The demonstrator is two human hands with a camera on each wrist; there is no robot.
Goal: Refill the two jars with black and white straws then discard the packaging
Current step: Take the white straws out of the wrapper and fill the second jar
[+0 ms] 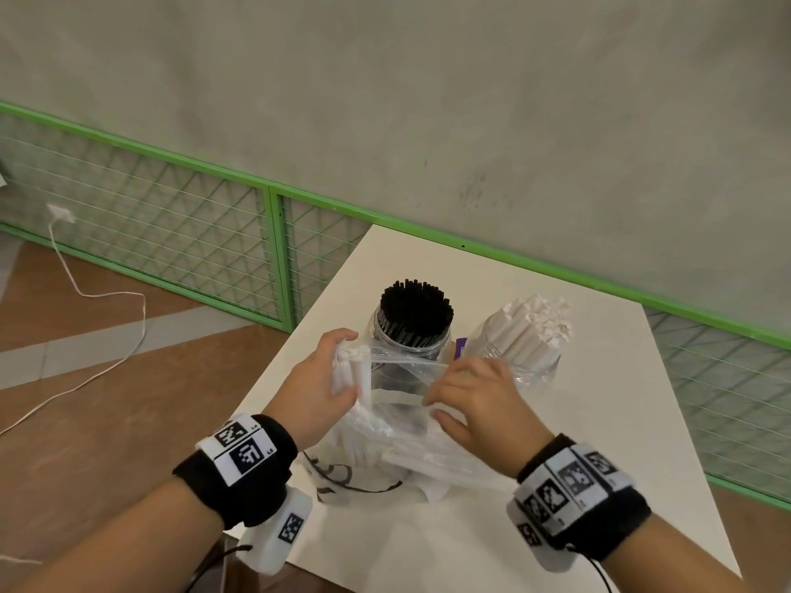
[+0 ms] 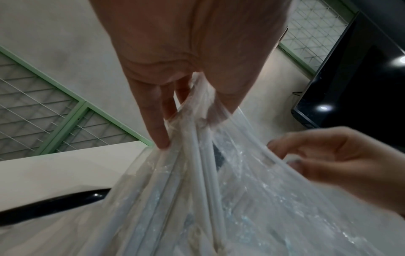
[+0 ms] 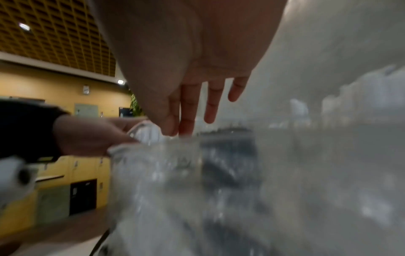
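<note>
Clear plastic of the bag [image 1: 385,425], at the lower centre of the head view, is pinched at its mouth between the thumb and forefinger of the right hand [image 1: 475,404], whose other fingers are spread. A bundle of white straws [image 1: 349,370] is gripped by the curled fingers of the left hand [image 1: 321,387]; more are seen inside the bag. Behind the hands on the white table [image 1: 599,442], a jar [image 1: 413,340] packed with black straws [image 1: 415,308] is set just beside a jar [image 1: 513,357] filled with white straws [image 1: 535,325]. Much of the right wrist view is blurred by plastic, and the bag's base is hidden behind the wrists.
</note>
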